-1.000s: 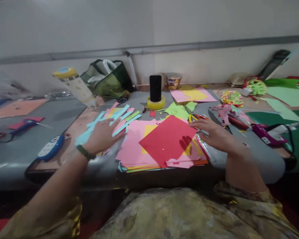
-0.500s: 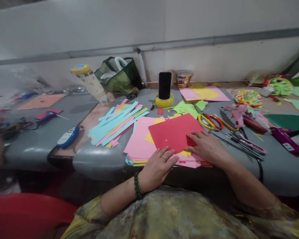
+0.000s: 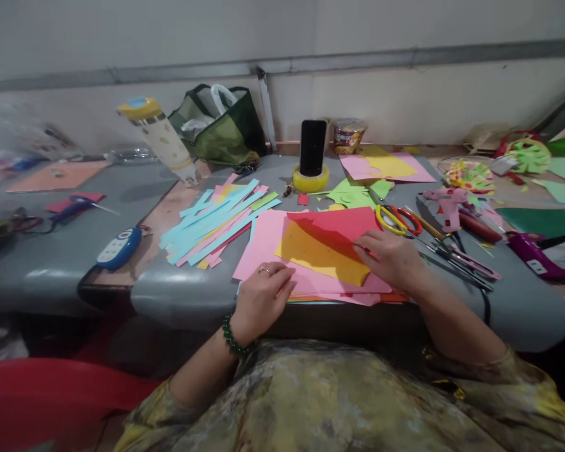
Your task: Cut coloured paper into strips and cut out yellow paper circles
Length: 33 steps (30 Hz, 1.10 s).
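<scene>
My right hand (image 3: 395, 258) pinches a red paper sheet (image 3: 341, 226) by its lower right part. The front edge of that sheet is raised and bent back, and it casts a shadow on a yellow paper sheet (image 3: 317, 251) beneath. My left hand (image 3: 262, 294) is at the front left of the paper stack, its fingers curled together with nothing seen in them. Under the yellow sheet is a pink paper sheet (image 3: 257, 242), on top of a stack of coloured papers reaching the table's front edge.
Cut paper strips (image 3: 219, 220) lie left of the stack. To the right are scissors (image 3: 395, 221), a pink glue gun (image 3: 449, 207) and a purple tool (image 3: 543, 256). Behind stand a phone (image 3: 312, 149) in a yellow tape roll (image 3: 311, 181), a bottle (image 3: 162, 141) and a bag (image 3: 226, 129).
The red sheet was lying flat; its front edge is now lifted back by my right hand, uncovering the yellow sheet. My left hand has moved left, off the red sheet.
</scene>
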Available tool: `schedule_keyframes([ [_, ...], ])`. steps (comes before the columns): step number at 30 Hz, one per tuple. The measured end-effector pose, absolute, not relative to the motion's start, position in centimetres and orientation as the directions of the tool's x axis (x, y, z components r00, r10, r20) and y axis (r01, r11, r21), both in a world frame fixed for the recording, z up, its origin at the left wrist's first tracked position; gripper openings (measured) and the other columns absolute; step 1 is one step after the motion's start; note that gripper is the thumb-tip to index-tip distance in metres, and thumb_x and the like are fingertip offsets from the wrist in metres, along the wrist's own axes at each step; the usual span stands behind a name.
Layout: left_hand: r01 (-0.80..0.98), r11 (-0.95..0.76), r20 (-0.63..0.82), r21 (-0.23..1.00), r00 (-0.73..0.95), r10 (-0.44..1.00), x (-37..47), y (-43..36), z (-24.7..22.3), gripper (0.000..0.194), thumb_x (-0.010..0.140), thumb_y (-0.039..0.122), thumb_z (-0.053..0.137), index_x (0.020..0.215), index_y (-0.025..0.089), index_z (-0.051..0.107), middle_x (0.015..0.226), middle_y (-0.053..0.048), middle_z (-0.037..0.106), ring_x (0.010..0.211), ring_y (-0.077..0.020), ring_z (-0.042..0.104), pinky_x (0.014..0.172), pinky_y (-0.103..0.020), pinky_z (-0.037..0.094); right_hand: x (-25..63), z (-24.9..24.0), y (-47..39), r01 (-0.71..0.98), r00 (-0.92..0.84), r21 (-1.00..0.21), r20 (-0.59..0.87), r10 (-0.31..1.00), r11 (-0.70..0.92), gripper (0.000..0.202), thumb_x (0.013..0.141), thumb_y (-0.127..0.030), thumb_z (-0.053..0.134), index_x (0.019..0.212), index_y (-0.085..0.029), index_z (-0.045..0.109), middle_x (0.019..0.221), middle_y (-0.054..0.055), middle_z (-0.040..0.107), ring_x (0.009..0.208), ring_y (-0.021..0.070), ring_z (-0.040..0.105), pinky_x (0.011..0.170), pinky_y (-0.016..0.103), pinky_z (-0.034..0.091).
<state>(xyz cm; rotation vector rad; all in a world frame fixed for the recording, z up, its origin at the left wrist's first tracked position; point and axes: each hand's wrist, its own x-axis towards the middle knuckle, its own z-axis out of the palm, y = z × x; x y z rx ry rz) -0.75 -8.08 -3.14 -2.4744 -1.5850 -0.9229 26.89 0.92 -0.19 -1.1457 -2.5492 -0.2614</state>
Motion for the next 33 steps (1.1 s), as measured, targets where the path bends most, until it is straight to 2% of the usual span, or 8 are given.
schedule_keyframes([
  [4,0.916,-0.311,0.458,0.253,0.17,0.872,-1.8,-7.0,-2.3,0.016,0.093,0.033,0.059,0.089,0.021,0.069,0.089,-0.006,0.071,0.084,-0.022,0.069,0.07,-0.031,0.057,24.9,0.8,0.7,0.732,-0.661,0.083,0.327,0.676,0.676,0.029,0.096,-0.02,0.047,0.083,-0.017,0.072,0.083,0.008,0.072,0.073,0.0176,0.062,0.057,0.028,0.034],
  [7,0.928,-0.259,0.547,0.267,0.075,0.834,-2.5,-6.4,-1.7,0.027,0.09,0.033,0.063,0.114,0.019,0.064,0.105,-0.01,0.07,0.096,-0.0259,0.067,0.078,-0.036,0.058,22.8,1.1,-0.2,0.645,-0.757,0.132,0.241,0.607,0.753,0.027,0.095,-0.014,0.047,0.082,-0.016,0.07,0.079,0.009,0.069,0.075,0.0192,0.06,0.058,0.029,0.034],
  [10,0.926,-0.337,0.612,0.168,0.17,0.772,-2.9,-6.0,-1.6,0.044,0.09,0.026,0.063,0.133,0.019,0.058,0.125,-0.014,0.066,0.115,-0.0292,0.062,0.094,-0.043,0.054,21.0,1.0,-1.3,0.557,-0.829,0.161,0.168,0.534,0.815,0.024,0.094,-0.011,0.048,0.084,-0.016,0.069,0.078,0.009,0.068,0.073,0.0201,0.057,0.057,0.03,0.034],
  [13,0.907,-0.411,0.548,0.094,0.298,0.781,-3.3,-5.8,-2.1,0.026,0.092,0.017,0.057,0.11,0.025,0.073,0.105,-0.007,0.074,0.099,-0.0257,0.068,0.096,-0.045,0.052,20.0,0.5,-2.0,0.533,-0.846,0.162,0.135,0.516,0.83,0.024,0.094,-0.01,0.046,0.086,-0.016,0.069,0.078,0.01,0.067,0.073,0.021,0.056,0.057,0.031,0.036],
  [19,0.849,-0.48,0.487,0.223,0.329,0.809,-4.8,-6.0,-3.6,0.031,0.091,0.013,0.051,0.1,0.025,0.078,0.095,-0.006,0.077,0.087,-0.0202,0.07,0.078,-0.032,0.059,21.7,-0.3,-1.6,0.592,-0.806,0.116,0.108,0.582,0.798,0.031,0.086,-0.003,0.049,0.104,-0.016,0.07,0.098,0.012,0.073,0.084,0.022,0.061,0.066,0.031,0.046],
  [23,0.815,-0.478,0.509,0.328,0.274,0.816,-5.3,-6.3,-3.6,0.038,0.092,0.015,0.049,0.123,0.018,0.07,0.101,-0.009,0.076,0.09,-0.0195,0.071,0.078,-0.031,0.06,24.0,-0.4,-1.4,0.632,-0.773,0.082,0.124,0.622,0.77,0.033,0.081,-0.001,0.048,0.096,-0.018,0.073,0.096,0.01,0.075,0.086,0.0217,0.064,0.07,0.031,0.049],
  [30,0.895,-0.404,0.17,0.187,0.376,0.911,-4.8,-4.1,-1.2,0.036,0.089,0.013,0.048,0.111,0.021,0.077,0.108,-0.01,0.076,0.1,-0.0259,0.07,0.085,-0.039,0.058,24.4,0.3,-1.1,0.77,-0.636,0.124,0.07,0.769,0.626,0.031,0.087,-0.007,0.048,0.099,-0.02,0.074,0.096,0.011,0.076,0.088,0.0238,0.067,0.063,0.03,0.048],
  [33,0.888,-0.433,0.031,0.153,0.433,0.901,-5.0,-3.8,-0.1,0.043,0.092,0.036,0.058,0.132,0.022,0.066,0.133,-0.013,0.067,0.119,-0.032,0.063,0.101,-0.047,0.051,24.3,0.0,-1.5,0.754,-0.656,0.023,0.058,0.752,0.656,0.026,0.093,-0.022,0.055,0.113,-0.019,0.071,0.108,0.012,0.074,0.096,0.0258,0.067,0.076,0.034,0.053],
])
